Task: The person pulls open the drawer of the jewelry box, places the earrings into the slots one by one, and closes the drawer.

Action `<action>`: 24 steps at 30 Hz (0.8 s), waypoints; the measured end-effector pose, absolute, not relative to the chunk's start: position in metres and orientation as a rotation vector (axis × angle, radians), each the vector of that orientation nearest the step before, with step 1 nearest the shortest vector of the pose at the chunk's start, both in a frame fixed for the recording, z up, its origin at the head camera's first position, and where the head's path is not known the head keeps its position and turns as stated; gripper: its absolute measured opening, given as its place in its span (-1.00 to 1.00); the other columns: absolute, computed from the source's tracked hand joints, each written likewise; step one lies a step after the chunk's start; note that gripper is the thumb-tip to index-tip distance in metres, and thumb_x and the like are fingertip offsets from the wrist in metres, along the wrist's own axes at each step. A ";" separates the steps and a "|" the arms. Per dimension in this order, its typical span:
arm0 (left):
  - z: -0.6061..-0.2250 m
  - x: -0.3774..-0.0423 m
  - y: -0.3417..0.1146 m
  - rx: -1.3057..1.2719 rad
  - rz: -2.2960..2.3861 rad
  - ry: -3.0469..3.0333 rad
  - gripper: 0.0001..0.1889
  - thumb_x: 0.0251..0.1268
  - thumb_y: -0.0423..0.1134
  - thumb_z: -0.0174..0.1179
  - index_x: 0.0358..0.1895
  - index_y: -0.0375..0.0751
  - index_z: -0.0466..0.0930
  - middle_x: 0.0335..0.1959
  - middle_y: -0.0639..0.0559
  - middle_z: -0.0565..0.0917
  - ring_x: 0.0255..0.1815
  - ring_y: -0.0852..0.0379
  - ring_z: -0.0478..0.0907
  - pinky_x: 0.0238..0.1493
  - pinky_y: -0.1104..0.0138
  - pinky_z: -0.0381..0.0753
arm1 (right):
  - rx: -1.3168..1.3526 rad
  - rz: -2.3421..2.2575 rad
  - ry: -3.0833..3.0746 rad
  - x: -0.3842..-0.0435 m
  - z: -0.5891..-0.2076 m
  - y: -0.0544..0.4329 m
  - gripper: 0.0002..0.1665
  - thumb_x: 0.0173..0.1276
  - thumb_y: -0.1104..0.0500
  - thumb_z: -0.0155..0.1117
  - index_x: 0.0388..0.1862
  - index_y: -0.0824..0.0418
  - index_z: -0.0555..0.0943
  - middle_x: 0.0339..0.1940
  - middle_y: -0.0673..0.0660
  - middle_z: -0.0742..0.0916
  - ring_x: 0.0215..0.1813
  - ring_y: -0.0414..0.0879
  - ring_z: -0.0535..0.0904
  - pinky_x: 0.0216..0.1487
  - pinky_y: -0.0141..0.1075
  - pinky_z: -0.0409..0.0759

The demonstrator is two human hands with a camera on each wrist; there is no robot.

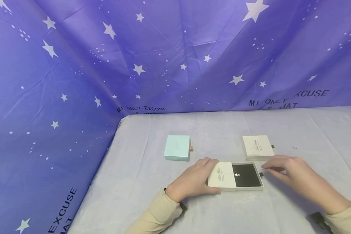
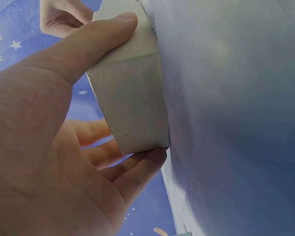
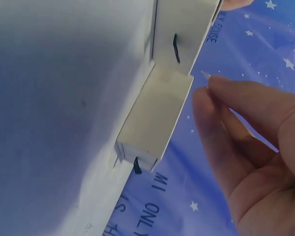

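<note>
A white jewelry box (image 1: 220,175) lies on the table with its drawer slid partly out to the right. Thumb and fingers of my left hand (image 1: 193,180) grip the box's sleeve from both sides at its left end. Inside the drawer, a small silvery piece of jewelry (image 1: 237,175) rests on a black pad (image 1: 248,175). My right hand (image 1: 292,172) hovers just right of the drawer's black pull tab (image 1: 261,174). Its thumb and index finger pinch a tiny pale, pointed piece (image 3: 205,74), too small to identify.
A closed white jewelry box (image 1: 257,146) with a black tab sits behind the drawer. A mint-green box (image 1: 177,148) with an orange tab stands farther left. Tiny shiny items (image 1: 294,148) lie at the right. A starry purple cloth (image 1: 175,58) hangs behind the table.
</note>
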State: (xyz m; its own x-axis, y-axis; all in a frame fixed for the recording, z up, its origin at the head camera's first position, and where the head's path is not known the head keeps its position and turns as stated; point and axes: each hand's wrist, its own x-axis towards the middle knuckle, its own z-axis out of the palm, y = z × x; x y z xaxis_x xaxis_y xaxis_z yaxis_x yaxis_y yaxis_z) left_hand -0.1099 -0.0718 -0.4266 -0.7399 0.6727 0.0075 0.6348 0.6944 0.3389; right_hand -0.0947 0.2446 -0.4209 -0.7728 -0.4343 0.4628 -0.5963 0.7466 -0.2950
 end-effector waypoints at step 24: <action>-0.427 -0.109 -0.072 1.097 0.457 2.793 -0.09 0.02 0.17 0.46 0.42 -0.09 0.28 0.16 0.10 0.51 0.10 0.26 0.43 0.15 0.46 0.47 | 0.872 0.525 -2.646 -0.091 -0.425 0.212 -0.68 -0.13 0.34 0.59 -0.42 -0.02 0.74 -0.38 -0.19 0.69 -0.30 -0.16 0.64 -0.20 -0.14 0.68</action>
State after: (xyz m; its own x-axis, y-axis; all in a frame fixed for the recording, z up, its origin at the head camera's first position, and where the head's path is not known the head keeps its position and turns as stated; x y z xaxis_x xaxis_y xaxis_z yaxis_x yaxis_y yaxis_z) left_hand -0.1093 -0.0720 -0.4267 -0.7340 0.6791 0.0112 0.6472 0.6943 0.3146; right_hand -0.0914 0.2124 -0.4249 -0.7686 -0.5049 0.3930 -0.6167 0.7482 -0.2448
